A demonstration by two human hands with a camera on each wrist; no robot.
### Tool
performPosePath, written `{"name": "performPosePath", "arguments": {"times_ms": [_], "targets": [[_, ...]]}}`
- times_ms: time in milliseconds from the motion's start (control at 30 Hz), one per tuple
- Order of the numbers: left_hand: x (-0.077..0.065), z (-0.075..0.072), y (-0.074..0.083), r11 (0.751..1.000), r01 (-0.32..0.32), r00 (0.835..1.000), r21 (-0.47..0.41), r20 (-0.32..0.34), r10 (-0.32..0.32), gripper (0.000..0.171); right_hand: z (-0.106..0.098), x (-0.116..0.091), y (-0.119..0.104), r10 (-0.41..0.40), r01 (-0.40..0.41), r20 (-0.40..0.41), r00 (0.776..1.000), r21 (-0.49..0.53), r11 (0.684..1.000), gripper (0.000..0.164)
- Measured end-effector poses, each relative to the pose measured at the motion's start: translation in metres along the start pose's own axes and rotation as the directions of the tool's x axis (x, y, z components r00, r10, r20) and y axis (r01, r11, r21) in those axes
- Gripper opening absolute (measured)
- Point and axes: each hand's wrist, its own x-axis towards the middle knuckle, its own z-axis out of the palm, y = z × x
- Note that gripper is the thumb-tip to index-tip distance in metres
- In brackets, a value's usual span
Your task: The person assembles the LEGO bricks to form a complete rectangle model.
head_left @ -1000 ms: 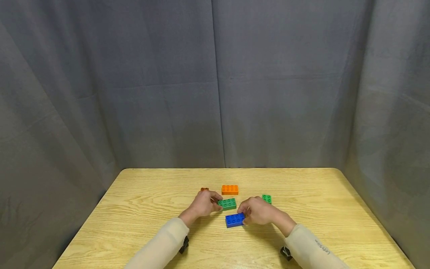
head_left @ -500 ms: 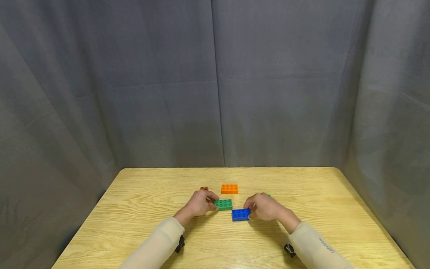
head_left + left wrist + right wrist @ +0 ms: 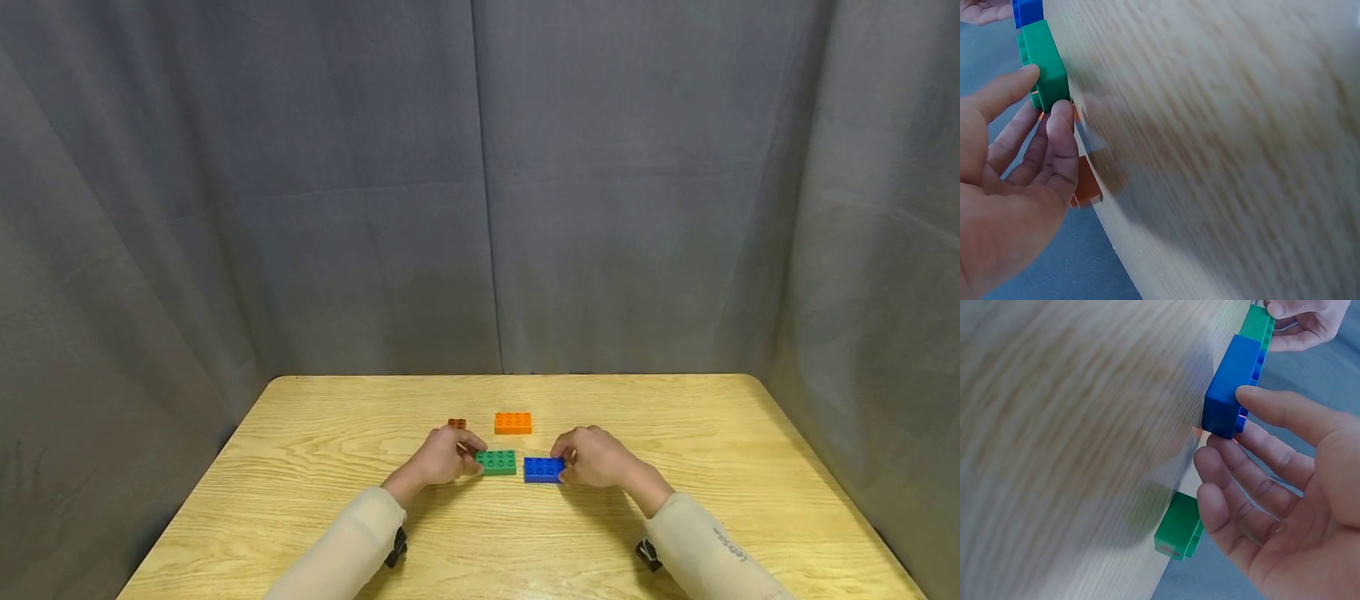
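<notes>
My left hand (image 3: 438,457) pinches the left end of a green toy building brick (image 3: 496,462), with the thumb on the near side. My right hand (image 3: 596,457) holds a blue building brick (image 3: 543,470) by its right end, between thumb and fingers. Both bricks lie studs up on the table, nearly in line, a narrow gap between their facing ends. In the right wrist view the thumb presses the side of the blue brick (image 3: 1230,387), and the other fingers are bent beneath its end. The left wrist view has the thumb against the green brick (image 3: 1047,65).
An orange brick (image 3: 513,423) lies farther back on the wooden table (image 3: 480,550). Left of it, a small brown-orange brick (image 3: 457,423) is partly behind my left hand. A smaller green brick (image 3: 1179,526) sits beyond my right hand. Grey curtains (image 3: 375,208) enclose the table.
The blue brick has slid right and away from me and turned straighter. The green brick has shifted slightly left and nearer, also straightening. My right hand now covers the smaller green brick in the head view.
</notes>
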Motion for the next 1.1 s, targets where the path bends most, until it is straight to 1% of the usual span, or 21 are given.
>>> {"name": "performPosePath", "arguments": {"times_ms": [267, 400, 633, 933, 1100], "targets": [[-0.0001, -0.0004, 0.0010, 1.000, -0.002, 1.000, -0.025, 0.026, 0.003, 0.030, 0.0012, 0.0036, -0.0020, 0.050, -0.050, -0.015, 0.999, 0.007, 0.999, 0.025], [0.0006, 0.0007, 0.0017, 1.000, 0.000, 1.000, -0.017, 0.029, 0.001, 0.029, 0.0021, 0.0043, -0.0015, 0.045, -0.045, -0.022, 0.999, -0.003, 0.999, 0.026], [0.0027, 0.0039, 0.0029, 0.999, 0.008, 0.999, -0.035, 0.033, -0.007, 0.028, 0.0019, 0.0051, -0.0029, 0.024, -0.024, -0.028, 0.999, -0.005, 1.000, 0.025], [0.0035, 0.0046, 0.0032, 0.998, 0.016, 0.999, -0.054, 0.039, -0.014, 0.027, 0.0025, 0.0059, -0.0039, 0.061, -0.061, -0.024, 0.998, 0.002, 0.998, 0.025], [0.0034, 0.0049, 0.0042, 0.998, 0.020, 0.999, -0.066, 0.040, -0.017, 0.028, 0.0028, 0.0056, -0.0042, 0.055, -0.055, -0.026, 0.998, 0.006, 0.998, 0.026]]}}
